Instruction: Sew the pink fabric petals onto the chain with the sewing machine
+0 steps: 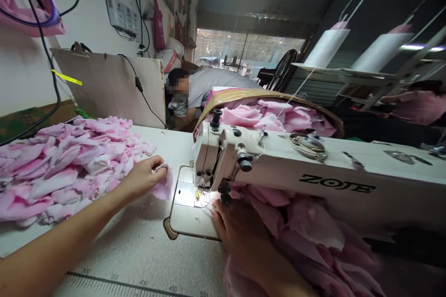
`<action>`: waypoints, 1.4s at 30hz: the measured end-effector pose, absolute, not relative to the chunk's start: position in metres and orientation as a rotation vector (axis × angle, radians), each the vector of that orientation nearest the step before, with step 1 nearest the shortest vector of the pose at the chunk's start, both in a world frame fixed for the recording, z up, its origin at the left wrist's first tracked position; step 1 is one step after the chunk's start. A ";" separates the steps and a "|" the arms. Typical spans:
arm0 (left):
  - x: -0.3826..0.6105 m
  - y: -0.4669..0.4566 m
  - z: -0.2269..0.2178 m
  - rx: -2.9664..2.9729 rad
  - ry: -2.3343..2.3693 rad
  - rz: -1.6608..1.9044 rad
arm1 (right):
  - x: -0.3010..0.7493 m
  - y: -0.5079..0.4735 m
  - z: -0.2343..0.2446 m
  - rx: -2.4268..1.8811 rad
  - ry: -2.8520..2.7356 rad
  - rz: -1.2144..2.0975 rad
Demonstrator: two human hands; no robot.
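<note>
My left hand [144,178] pinches a small pink fabric piece [162,186] between thumb and fingers, just above the table left of the sewing machine [265,158]. Under the machine arm, my right hand [244,227] has its fingertips close together beside the lit needle area [199,196]. Fine thread shows by those fingertips; whatever they grip is too small or hidden to name. A bunch of pink fabric [313,227] lies behind and right of this hand, below the machine arm. On the left of the table spreads a big heap of pink fabric pieces [76,167].
Behind the machine stands a container [228,98] full of pink pieces. Two white thread cones [327,48] sit on a stand at upper right. A person [216,86] bends down beyond the table. A board [114,86] rises at the back left; a printed ruler [139,287] lines the front edge.
</note>
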State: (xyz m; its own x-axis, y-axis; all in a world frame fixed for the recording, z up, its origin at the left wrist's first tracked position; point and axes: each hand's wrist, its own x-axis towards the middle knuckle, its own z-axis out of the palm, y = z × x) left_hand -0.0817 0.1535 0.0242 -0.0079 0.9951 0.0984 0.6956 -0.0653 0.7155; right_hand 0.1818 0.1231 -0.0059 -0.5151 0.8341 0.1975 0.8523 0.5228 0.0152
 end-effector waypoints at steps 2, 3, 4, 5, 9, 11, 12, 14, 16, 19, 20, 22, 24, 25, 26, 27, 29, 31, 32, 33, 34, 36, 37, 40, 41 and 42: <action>-0.081 0.146 0.022 1.830 1.730 0.792 | 0.182 0.117 -0.006 -1.423 -2.577 -0.188; -0.079 0.143 0.021 1.845 1.712 0.764 | 0.182 0.113 -0.005 -1.401 -2.569 -0.184; -0.077 0.140 0.019 1.861 1.689 0.733 | 0.182 0.110 -0.003 -1.365 -2.568 -0.165; -0.074 0.137 0.017 1.875 1.662 0.699 | 0.182 0.107 -0.002 -1.317 -2.578 -0.123; -0.055 0.122 0.010 1.897 1.559 0.566 | 0.180 0.098 0.004 -1.075 -2.587 0.158; -0.042 0.113 0.009 1.877 1.480 0.534 | 0.177 0.096 0.004 -1.010 -2.518 0.274; -0.036 0.109 0.008 1.857 1.413 0.527 | 0.175 0.095 0.003 -1.014 -2.478 0.317; -0.026 0.102 0.008 1.849 1.319 0.531 | 0.172 0.094 0.001 -1.079 -2.413 0.401; -0.019 0.097 0.009 1.868 1.267 0.548 | 0.170 0.093 -0.001 -1.150 -2.368 0.501; -0.016 0.091 0.012 1.860 1.227 0.547 | 0.168 0.093 0.000 -1.127 -2.345 0.640; -0.017 0.089 0.014 1.845 1.224 0.540 | 0.169 0.093 0.000 -1.113 -2.347 0.665; -0.020 0.086 0.014 1.786 1.226 0.521 | 0.170 0.093 0.000 -1.114 -2.341 0.665; -0.024 0.082 0.014 1.705 1.253 0.503 | 0.171 0.095 -0.001 -1.156 -2.309 0.625; -0.025 0.081 0.013 1.663 1.270 0.501 | 0.171 0.096 -0.001 -1.172 -2.288 0.605; -0.027 0.080 0.013 1.620 1.283 0.507 | 0.172 0.096 -0.002 -1.186 -2.261 0.590; -0.028 0.080 0.013 1.574 1.290 0.528 | 0.172 0.097 -0.001 -1.195 -2.236 0.584; -0.029 0.080 0.015 1.453 1.285 0.590 | 0.171 0.098 0.000 -1.208 -2.206 0.606; -0.031 0.081 0.019 1.319 1.277 0.642 | 0.169 0.097 0.001 -1.239 -2.196 0.648; -0.031 0.083 0.021 1.271 1.276 0.655 | 0.169 0.096 0.002 -1.253 -2.204 0.671; -0.032 0.085 0.023 1.241 1.279 0.659 | 0.168 0.095 0.003 -1.263 -2.220 0.685; -0.033 0.087 0.024 1.232 1.283 0.653 | 0.168 0.094 0.003 -1.268 -2.243 0.682; -0.035 0.093 0.024 1.279 1.295 0.604 | 0.168 0.092 0.002 -1.251 -2.335 0.609; -0.036 0.096 0.023 1.327 1.304 0.564 | 0.168 0.091 0.001 -1.218 -2.402 0.545; -0.038 0.107 0.020 1.519 1.355 0.422 | 0.169 0.089 0.002 -1.025 -2.613 0.362; -0.039 0.110 0.019 1.591 1.368 0.373 | 0.170 0.088 0.003 -0.958 -2.661 0.327; -0.038 0.113 0.019 1.657 1.374 0.330 | 0.170 0.088 0.005 -0.905 -2.698 0.300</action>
State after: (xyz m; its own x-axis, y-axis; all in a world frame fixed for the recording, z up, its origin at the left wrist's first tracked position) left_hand -0.0384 0.1134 0.0185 0.3387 0.8782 -0.3377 0.6295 0.0553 0.7751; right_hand 0.1699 0.0877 0.0048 -0.7648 0.6139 0.1955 0.5560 0.7822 -0.2813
